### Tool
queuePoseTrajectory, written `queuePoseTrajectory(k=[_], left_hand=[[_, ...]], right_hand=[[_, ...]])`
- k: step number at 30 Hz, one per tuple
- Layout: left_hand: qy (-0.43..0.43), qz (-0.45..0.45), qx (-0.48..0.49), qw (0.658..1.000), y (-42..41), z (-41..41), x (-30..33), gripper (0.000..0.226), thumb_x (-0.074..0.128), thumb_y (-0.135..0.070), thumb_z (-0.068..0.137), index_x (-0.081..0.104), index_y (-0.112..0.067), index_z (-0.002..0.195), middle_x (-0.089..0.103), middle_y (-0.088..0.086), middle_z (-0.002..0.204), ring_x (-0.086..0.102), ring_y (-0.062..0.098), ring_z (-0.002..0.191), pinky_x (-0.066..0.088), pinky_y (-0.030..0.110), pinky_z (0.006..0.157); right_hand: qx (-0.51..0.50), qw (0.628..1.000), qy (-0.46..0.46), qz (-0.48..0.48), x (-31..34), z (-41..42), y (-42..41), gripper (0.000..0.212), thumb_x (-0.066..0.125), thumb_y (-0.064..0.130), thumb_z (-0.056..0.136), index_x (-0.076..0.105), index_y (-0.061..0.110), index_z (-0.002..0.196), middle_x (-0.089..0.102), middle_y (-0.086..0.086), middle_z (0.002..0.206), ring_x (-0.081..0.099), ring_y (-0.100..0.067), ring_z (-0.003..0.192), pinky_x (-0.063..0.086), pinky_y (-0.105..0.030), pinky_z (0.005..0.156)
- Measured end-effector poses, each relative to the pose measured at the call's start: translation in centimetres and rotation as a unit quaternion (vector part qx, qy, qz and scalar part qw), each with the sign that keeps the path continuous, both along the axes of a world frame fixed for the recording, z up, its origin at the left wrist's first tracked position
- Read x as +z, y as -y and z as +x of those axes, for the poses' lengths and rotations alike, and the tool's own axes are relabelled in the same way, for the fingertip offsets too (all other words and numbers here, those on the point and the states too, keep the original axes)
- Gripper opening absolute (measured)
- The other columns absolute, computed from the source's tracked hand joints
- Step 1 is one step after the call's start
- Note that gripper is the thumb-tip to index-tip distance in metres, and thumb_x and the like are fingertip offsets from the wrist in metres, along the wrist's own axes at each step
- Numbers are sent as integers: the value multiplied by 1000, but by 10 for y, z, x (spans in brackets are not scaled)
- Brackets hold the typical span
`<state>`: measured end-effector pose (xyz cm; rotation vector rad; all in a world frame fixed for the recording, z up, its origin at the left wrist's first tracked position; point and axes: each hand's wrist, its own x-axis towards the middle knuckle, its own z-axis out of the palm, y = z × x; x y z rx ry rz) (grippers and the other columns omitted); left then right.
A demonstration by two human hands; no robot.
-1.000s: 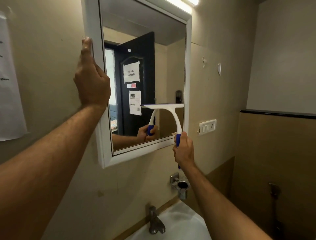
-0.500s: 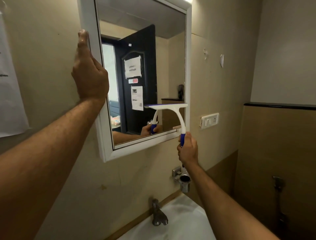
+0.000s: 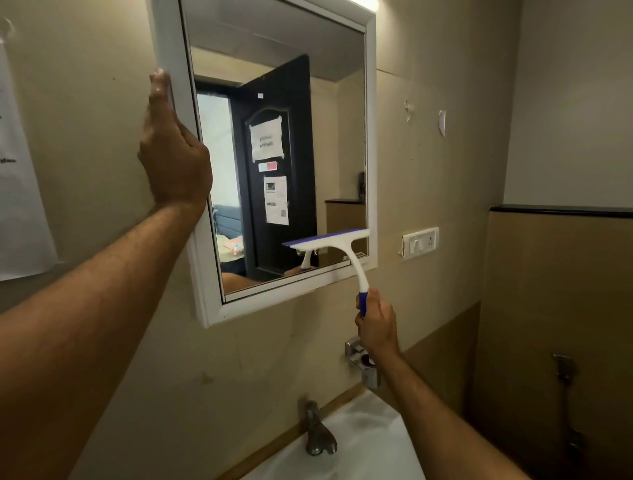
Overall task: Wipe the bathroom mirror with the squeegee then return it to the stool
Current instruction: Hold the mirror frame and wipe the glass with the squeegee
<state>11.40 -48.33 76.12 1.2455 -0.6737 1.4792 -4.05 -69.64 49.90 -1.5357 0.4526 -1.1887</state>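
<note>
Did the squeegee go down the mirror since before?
Yes. The squeegee slid down, nearer the mirror frame's bottom edge, held by the right hand.

The squeegee [image 3: 327, 241] has been drawn down the mirror [image 3: 277, 154] by the right hand [image 3: 376, 322], its blade now near the lower right frame corner.

Dim warm indoor light. Source is a strip lamp [image 3: 368, 4] just above the mirror [image 3: 274, 154] top right corner, blown out. Walls beside mirror fall off into shadow. Wide-angle bending at frame edges. Slight motion softness below the mirror; no glare on glass.
</note>
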Motion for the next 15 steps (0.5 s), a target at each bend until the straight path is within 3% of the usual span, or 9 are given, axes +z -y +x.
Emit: queuePoseTrajectory(k=[5,11,15], left_hand=[[-3,0,4,1000,-1,1,-1,44,30,-14,102,40,-10,145,50,2,144,48,15,132,26,3,107],[7,-4,0,1000,2,4,0,44,30,-17,103,41,-9,144,51,3,143,47,14,132,25,4,108],[6,-6,3,1000,2,6,2,43,30,-15,102,41,-9,144,52,3,143,48,14,132,26,4,108]], right_hand=[[-4,1000,-2,23,27,17,3,51,29,53,100,53,9,108,52,-9,81,49,-19,69,43,-28,56],[-5,1000,8,25,-22,12,-4,56,29,59,91,53,8,93,45,-11,71,44,-22,62,39,-33,57],[6,999,5,33,-30,0,-5,37,31,40,103,51,13,87,44,-11,70,43,-26,63,39,-34,59]])
